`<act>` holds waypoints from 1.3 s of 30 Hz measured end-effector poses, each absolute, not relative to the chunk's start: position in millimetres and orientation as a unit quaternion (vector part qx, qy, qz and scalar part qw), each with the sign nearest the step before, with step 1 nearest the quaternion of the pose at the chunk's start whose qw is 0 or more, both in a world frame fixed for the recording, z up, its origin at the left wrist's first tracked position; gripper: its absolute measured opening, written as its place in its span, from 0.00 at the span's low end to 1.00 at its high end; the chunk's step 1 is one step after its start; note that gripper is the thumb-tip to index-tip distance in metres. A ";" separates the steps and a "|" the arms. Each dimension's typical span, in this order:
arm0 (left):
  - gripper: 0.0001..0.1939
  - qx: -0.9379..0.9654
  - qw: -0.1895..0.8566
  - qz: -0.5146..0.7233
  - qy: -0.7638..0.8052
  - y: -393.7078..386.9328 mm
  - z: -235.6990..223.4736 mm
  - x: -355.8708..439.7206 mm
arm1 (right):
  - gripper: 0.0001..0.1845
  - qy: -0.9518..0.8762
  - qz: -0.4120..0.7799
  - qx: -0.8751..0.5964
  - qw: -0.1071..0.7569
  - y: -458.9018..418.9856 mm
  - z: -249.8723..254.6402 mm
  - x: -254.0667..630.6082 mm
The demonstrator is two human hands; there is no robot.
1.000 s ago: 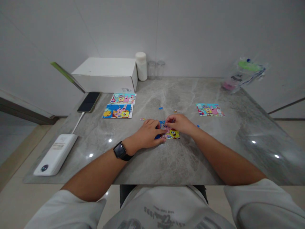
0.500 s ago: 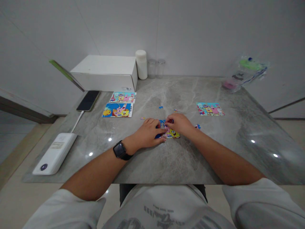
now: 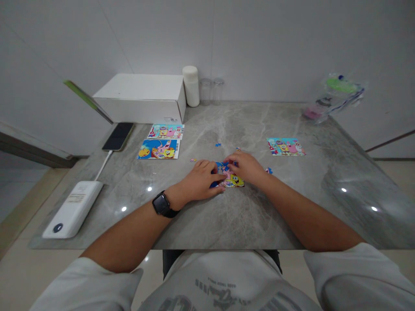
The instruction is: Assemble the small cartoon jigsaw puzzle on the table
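A small, partly assembled cartoon jigsaw puzzle [image 3: 235, 180] lies flat on the table in front of me, with a gap showing grey near its upper middle. My left hand [image 3: 203, 179], a black watch on its wrist, grips the puzzle's left side, thumb along the lower edge and fingers partly over it. At the upper edge, my right hand [image 3: 244, 166] pinches a small blue puzzle piece, mostly covered by the fingertips. Loose pieces lie around: a blue piece [image 3: 218, 144], a multicoloured piece [image 3: 193, 160], another piece [image 3: 238, 149] and one blue piece [image 3: 269, 170] beside my right wrist.
Picture cards [image 3: 158, 149] lie at the left, another picture card [image 3: 285, 147] at the right. Behind stand a white box [image 3: 139, 97], a white bottle [image 3: 191, 86] and two glasses [image 3: 212, 91]. A phone [image 3: 118, 136] is cabled to a power bank [image 3: 74, 209]. A plastic bag [image 3: 333, 101] sits far right.
My right fingertips have shifted very slightly at the puzzle's upper edge. My left hand stays in place, and the whole view has tilted a little.
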State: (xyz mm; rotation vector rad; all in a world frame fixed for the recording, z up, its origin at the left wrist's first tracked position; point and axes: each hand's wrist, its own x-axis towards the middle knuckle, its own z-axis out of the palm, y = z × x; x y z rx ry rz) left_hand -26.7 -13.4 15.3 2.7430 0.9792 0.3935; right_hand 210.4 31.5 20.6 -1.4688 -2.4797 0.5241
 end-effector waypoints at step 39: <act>0.25 0.934 0.082 0.140 0.319 -12.4 11.9 -27.7 | 0.05 -0.750 0.361 -0.514 0.206 36.9 20.7 214.6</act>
